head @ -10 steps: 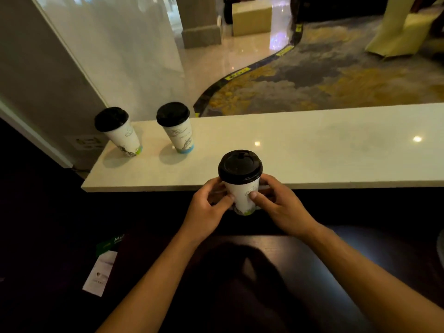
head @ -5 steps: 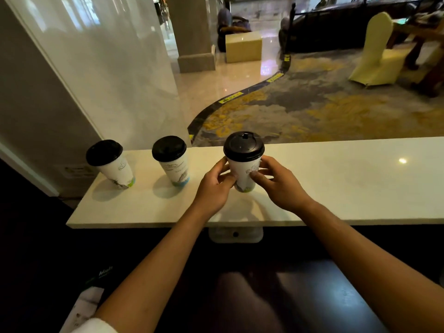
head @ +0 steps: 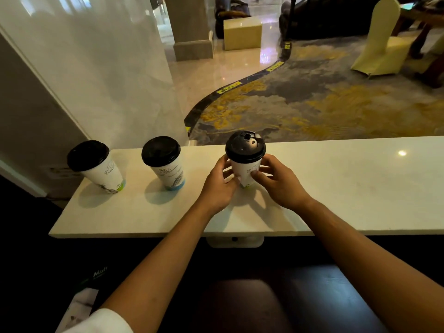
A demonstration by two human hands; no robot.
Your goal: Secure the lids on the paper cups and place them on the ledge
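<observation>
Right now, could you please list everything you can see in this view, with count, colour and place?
Paper cups: three, white with black lids; left cup and middle cup stand free on the ledge, right cup sits on it between both hands.
Ledge: one, white, across the middle.
Covered chair: one, pale yellow, far right on the carpet.
Box seat: one, pale yellow, on the shiny floor beyond.
Pillar: one, grey, top centre.
Carpet: grey and yellow, beyond the ledge.
Printed paper: white and green, bottom left.
Left hand: fingers curled round the right cup.
Right hand: fingers curled round the same cup.
</observation>
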